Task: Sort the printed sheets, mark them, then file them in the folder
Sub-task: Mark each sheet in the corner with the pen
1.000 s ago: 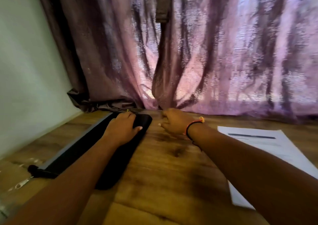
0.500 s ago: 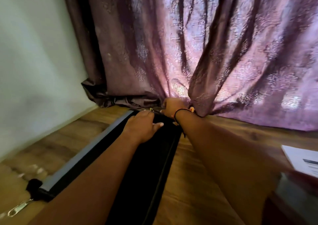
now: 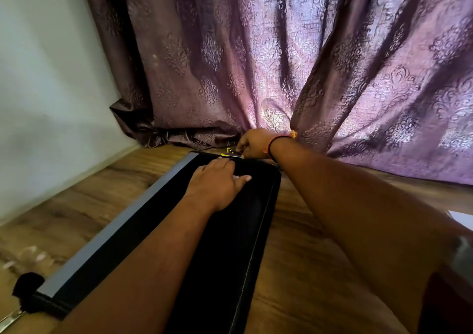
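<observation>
Folder (image 3: 230,231), black, lies on the wood from 7 to 12 o'clock; left grip (image 3: 217,183) rests flat on it, fingers straight; right grip (image 3: 256,143) at 12 o'clock pinches its zip pull (image 3: 236,156) beside a yellow F-like mark (image 3: 229,150); sheet corner (image 3: 464,220) at 3 o'clock

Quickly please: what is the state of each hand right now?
Left hand: open, flat on the black folder.
Right hand: closed, pinching the zip pull at the folder's far edge.
</observation>
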